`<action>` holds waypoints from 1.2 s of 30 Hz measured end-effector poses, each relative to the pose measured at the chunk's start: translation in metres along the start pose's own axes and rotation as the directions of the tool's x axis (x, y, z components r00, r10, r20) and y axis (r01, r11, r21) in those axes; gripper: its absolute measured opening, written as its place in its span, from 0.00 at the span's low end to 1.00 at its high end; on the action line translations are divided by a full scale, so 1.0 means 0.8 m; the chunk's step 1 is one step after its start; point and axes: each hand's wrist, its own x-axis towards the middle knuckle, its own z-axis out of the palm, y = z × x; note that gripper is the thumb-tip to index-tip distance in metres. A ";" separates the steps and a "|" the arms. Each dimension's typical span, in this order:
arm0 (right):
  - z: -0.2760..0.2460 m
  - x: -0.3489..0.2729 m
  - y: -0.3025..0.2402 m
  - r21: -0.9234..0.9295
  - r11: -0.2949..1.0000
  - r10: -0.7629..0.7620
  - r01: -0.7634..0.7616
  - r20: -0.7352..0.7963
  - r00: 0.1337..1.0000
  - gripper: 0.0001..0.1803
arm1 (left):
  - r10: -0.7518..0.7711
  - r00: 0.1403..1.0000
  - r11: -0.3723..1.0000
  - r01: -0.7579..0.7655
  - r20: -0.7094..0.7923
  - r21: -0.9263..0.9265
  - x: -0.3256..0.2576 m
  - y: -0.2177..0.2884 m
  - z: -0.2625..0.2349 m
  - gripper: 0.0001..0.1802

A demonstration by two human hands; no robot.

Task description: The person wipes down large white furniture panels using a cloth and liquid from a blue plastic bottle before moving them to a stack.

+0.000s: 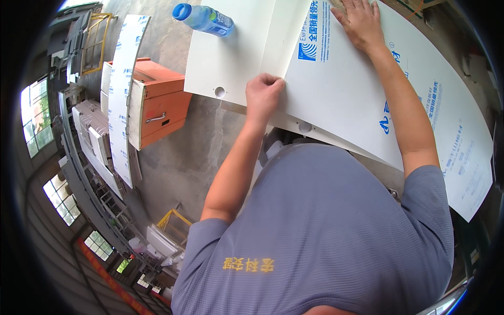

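My left hand (262,95) is closed, thumb and fingers pinched together at the near left edge of a white sheet (346,89) with blue printing. Whether this sheet is a thin film or a board I cannot tell. My right hand (361,23) lies flat on the sheet's far part, fingers spread. Beside and partly under the sheet is a plain white panel (239,63) with a round hole near its front edge. A blue-capped plastic bottle (207,20) is on that panel, left of my hands.
To the left is an orange cabinet (164,102) with a metal handle; a long printed white board (122,89) leans along it. Stacked panels (94,131) and a yellow metal frame (97,42) stand farther left. Concrete floor (184,157) shows between cabinet and panels.
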 end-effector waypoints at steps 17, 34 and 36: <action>-0.006 0.000 0.010 0.010 0.988 -0.156 0.156 0.063 0.986 0.38 | -0.013 0.998 0.977 0.026 -0.065 0.211 -0.148 -0.108 -0.091 0.09; 0.025 -0.162 -0.205 0.357 0.660 -0.743 0.661 0.181 0.644 0.51 | -0.037 0.997 0.999 0.037 -0.071 -0.001 -0.077 -0.079 -0.161 0.11; 0.014 -0.073 -0.167 -0.019 0.811 -0.570 0.585 0.201 0.797 0.45 | -0.111 0.993 0.994 0.111 -0.041 -0.014 -0.071 -0.080 -0.163 0.10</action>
